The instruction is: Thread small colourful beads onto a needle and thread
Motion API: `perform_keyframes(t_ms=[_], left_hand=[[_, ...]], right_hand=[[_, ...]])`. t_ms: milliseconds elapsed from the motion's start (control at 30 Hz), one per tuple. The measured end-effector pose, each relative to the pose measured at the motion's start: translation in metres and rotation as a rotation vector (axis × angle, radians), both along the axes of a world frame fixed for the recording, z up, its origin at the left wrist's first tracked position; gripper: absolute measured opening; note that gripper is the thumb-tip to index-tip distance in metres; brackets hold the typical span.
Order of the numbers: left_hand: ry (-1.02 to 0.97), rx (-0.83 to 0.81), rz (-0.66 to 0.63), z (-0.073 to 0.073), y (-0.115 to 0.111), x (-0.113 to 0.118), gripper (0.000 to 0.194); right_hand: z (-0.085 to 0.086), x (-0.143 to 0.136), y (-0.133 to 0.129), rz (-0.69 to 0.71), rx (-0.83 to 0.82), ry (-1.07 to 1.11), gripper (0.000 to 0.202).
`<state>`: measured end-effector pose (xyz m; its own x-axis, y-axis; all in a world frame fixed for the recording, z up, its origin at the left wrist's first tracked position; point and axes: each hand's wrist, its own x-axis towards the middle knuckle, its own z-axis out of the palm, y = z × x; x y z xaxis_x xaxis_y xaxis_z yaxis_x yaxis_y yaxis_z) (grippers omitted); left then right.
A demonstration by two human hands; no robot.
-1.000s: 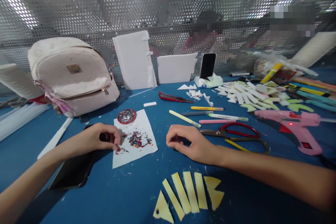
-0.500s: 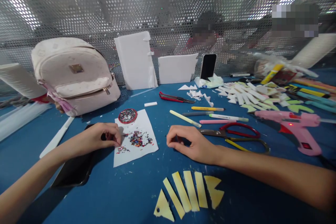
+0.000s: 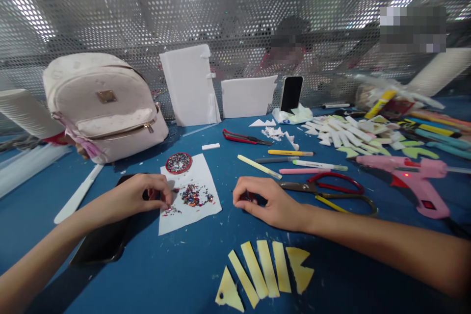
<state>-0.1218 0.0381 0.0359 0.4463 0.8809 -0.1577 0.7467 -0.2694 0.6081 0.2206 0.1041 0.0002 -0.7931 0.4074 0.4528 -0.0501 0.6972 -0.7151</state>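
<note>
My left hand [image 3: 156,193] is curled, fingertips pinched together at the left edge of a white paper sheet [image 3: 202,171]; what they hold, if anything, is too small to tell. Small coloured beads [image 3: 194,196] lie scattered on the sheet, and a round red-rimmed dish [image 3: 178,163] of beads stands at its top. My right hand [image 3: 253,198] rests on the blue table with its fingers curled and closed, their contents hidden, beside the scissors [image 3: 305,186]. Nearer me, several yellow pieces [image 3: 268,269] lie in a fish shape, with a hole in the head piece.
A pink glue gun [image 3: 414,176] lies at the right, near a pile of cut strips [image 3: 353,132]. Markers [image 3: 290,152] and a red cutter [image 3: 245,137] lie mid-table. A backpack [image 3: 106,108], white boards [image 3: 191,86] and an upright phone [image 3: 292,93] stand behind. Another phone [image 3: 103,243] lies under my left forearm.
My left hand has shifted very slightly at the paper's edge, its fingertips covering a bit more of the small beads there. My right hand stays in place.
</note>
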Motion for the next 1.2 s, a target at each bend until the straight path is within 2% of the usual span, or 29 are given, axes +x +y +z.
perform_keyframes(t_ms=[367, 533, 600, 700, 833, 900, 1000, 1200], left_hand=[[0.028, 0.035, 0.014, -0.005, -0.002, 0.003, 0.012], [0.013, 0.077, 0.154, -0.001, -0.004, 0.005, 0.011], [-0.112, 0.108, 0.266, -0.001, -0.008, 0.017, 0.008], [-0.416, 0.201, 0.421, -0.006, -0.021, 0.050, 0.012], [-0.544, 0.156, 0.443, -0.021, -0.044, 0.101, 0.010], [-0.603, 0.121, 0.436, -0.029, -0.052, 0.118, 0.007], [-0.638, 0.115, 0.437, -0.036, -0.057, 0.128, 0.004], [-0.681, 0.146, 0.536, -0.042, -0.056, 0.125, 0.006]], right_hand=[[0.001, -0.001, -0.001, 0.002, 0.005, -0.002, 0.008], [0.001, -0.001, 0.000, 0.004, -0.001, 0.009, 0.007], [0.000, -0.001, 0.000, -0.008, -0.012, 0.009, 0.006], [0.001, 0.000, -0.001, -0.046, -0.034, 0.036, 0.006], [0.000, 0.002, -0.003, -0.123, -0.036, 0.165, 0.006], [0.000, 0.003, -0.004, -0.147, -0.018, 0.216, 0.005], [-0.001, 0.003, -0.005, -0.138, 0.011, 0.244, 0.004], [-0.003, 0.002, -0.004, -0.111, 0.076, 0.230, 0.005]])
